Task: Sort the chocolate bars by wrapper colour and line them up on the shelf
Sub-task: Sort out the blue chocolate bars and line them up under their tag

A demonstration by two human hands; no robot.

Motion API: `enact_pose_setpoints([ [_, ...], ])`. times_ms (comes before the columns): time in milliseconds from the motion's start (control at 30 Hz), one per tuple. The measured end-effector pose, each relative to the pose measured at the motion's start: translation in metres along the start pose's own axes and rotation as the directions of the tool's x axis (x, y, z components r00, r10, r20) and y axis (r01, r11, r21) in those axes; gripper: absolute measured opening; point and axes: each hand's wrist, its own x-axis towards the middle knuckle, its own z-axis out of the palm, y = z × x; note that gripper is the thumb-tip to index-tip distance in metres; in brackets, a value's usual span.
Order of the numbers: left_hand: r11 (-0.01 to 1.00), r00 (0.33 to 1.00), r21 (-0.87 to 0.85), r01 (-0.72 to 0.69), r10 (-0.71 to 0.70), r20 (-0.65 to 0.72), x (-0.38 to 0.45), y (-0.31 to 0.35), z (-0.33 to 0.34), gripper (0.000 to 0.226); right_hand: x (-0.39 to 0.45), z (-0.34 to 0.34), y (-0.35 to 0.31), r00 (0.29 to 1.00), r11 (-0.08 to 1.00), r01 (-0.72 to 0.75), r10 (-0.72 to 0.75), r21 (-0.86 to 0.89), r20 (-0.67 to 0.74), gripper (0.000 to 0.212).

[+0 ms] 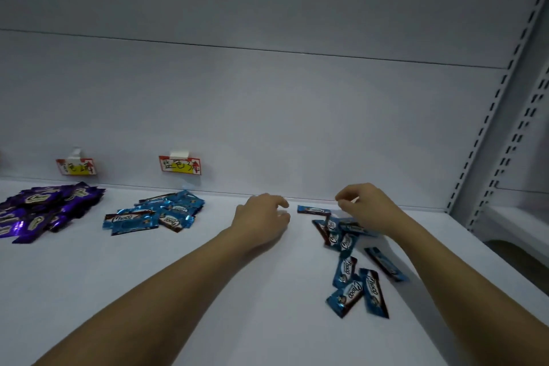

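Note:
A heap of purple-wrapped chocolate bars [44, 208] lies at the far left of the white shelf [208, 291]. To its right sits a pile of blue-wrapped bars [154, 214]. Several loose blue bars [353, 270] are scattered on the right, and a single blue bar [314, 210] lies near the back wall between my hands. My left hand [263, 215] hovers palm down with fingers curled, holding nothing. My right hand [364, 205] is above the loose bars, its fingertips pinched together; I cannot see anything in them.
Two red-and-yellow handwritten labels [75, 166] [180, 165] are taped to the back wall above the purple and blue piles. A slotted metal upright [487, 134] stands at the right, with the shelf's right edge just past the loose bars.

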Motion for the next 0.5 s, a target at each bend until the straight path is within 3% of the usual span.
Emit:
enact_pose_setpoints([
  [167,0.994,0.996,-0.063,-0.092,0.090,-0.029,0.031,0.035,0.031,0.031,0.007,-0.006,0.033,0.998,0.996,-0.024,0.028,0.084,-0.055,0.016],
  [333,0.975,0.990,0.180,-0.130,0.138,-0.036,0.043,0.035,0.047,0.034,0.002,-0.012,0.036,0.999,0.997,0.043,-0.045,0.058,0.031,0.010],
  [500,0.992,0.992,0.070,-0.102,0.107,-0.073,0.040,0.036,0.047,0.020,-0.004,-0.016,0.033,0.976,0.997,0.044,-0.028,-0.070,0.214,0.011],
])
